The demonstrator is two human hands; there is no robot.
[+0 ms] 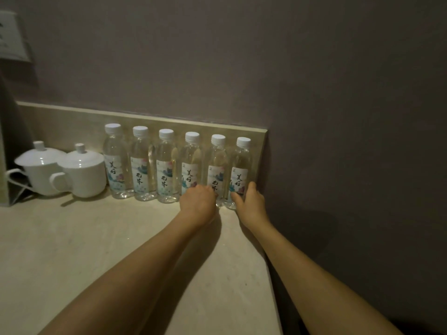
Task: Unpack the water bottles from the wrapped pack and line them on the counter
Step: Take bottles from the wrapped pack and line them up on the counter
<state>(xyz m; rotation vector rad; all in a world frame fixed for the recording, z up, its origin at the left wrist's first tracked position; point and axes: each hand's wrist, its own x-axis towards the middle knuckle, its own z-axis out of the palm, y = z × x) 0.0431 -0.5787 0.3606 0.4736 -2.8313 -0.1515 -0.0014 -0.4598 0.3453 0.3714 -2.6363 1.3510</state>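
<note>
Several clear water bottles with white caps and printed labels stand upright in a row along the beige backsplash at the back of the counter (121,250). My right hand (250,201) wraps around the base of the rightmost bottle (242,163), thumb on its right side. My left hand (198,204) is closed around the bottom of the fourth bottle (191,163), and its fingers also reach the lower part of the fifth bottle (217,165). No wrapped pack is in view.
Two white lidded cups (82,170) stand left of the row, touching the first bottle. A grey wall (338,141) closes the counter's right end, right beside the last bottle. A dark object with white cords sits at the far left edge.
</note>
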